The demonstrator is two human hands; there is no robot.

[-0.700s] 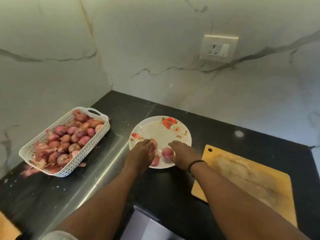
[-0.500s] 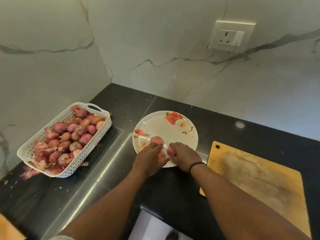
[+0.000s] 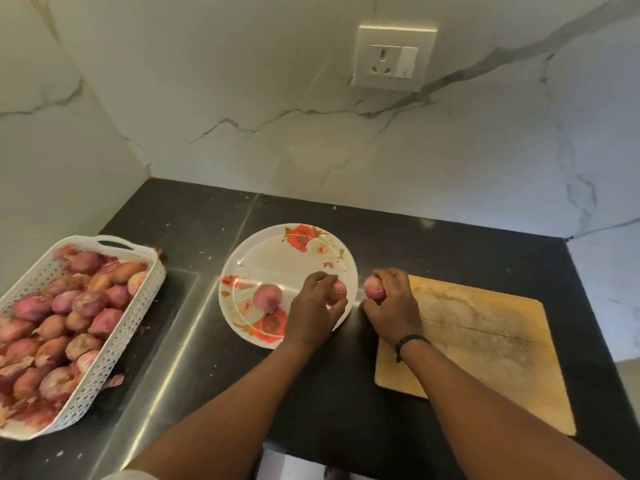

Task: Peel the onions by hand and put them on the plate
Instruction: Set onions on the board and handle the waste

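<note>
The left hand point(image 3: 313, 311) is gripping an onion point(image 3: 337, 291) over the floral plate point(image 3: 277, 251) — a second onion point(image 3: 266, 297) is lying on it. The right hand point(image 3: 393, 304) is holding another onion point(image 3: 374, 287) just beside the plate's rim, at the cutting board point(image 3: 485, 341) edge — the basket point(image 3: 114, 344) is sitting well left.

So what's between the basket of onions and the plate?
Only bare dark counter with tiny peel scraps lies between the basket and the plate, seen from the head camera.
</note>
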